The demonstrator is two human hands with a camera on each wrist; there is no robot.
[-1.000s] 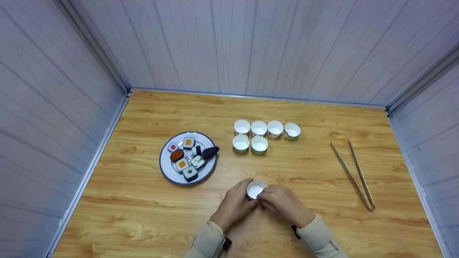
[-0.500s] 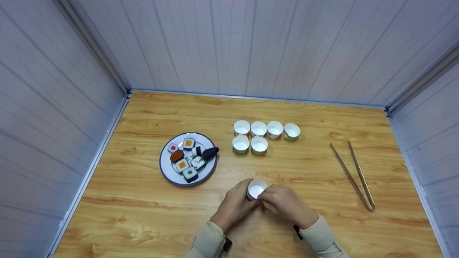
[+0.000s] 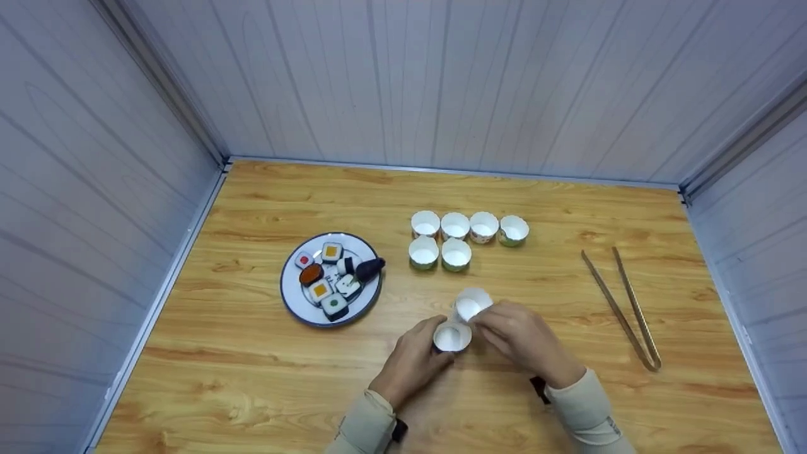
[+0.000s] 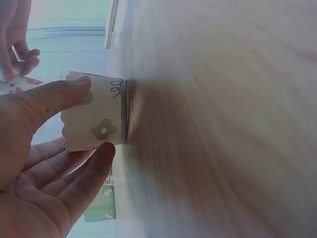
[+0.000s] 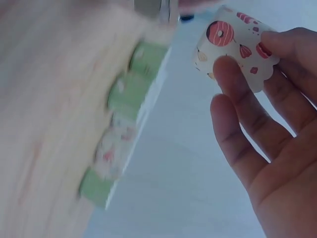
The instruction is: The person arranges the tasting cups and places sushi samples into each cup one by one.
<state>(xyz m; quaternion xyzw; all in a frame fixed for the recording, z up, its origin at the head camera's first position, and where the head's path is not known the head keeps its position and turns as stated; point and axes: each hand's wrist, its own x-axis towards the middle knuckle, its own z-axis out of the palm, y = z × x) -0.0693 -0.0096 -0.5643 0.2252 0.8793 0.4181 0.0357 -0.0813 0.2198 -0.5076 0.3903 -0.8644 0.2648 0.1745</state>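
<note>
A paper baking cup (image 4: 94, 114) with a flower print is held on the table by my left hand (image 3: 413, 359), thumb on one side and fingers on the other. My right hand (image 3: 523, 337) pinches a second paper cup (image 5: 235, 44), white with red and pink dessert prints, by its scalloped rim. In the head view that second cup (image 3: 471, 304) is just beyond the left hand's cup, and their rims overlap there. Both cups show white, bare insides.
Two rows of paper cups (image 3: 455, 226) stand behind the hands. At left, a blue-rimmed plate (image 3: 291, 296) bears several toy-like sushi pieces (image 3: 320, 290) and a dark purple eggplant-shaped piece (image 3: 369, 270). Metal tongs (image 3: 643, 343) lie at right. Panel walls (image 3: 403, 82) enclose the table.
The right hand has drawn one cup up out of the cup in the left hand, moving it away and slightly right. The left hand stays in place.
</note>
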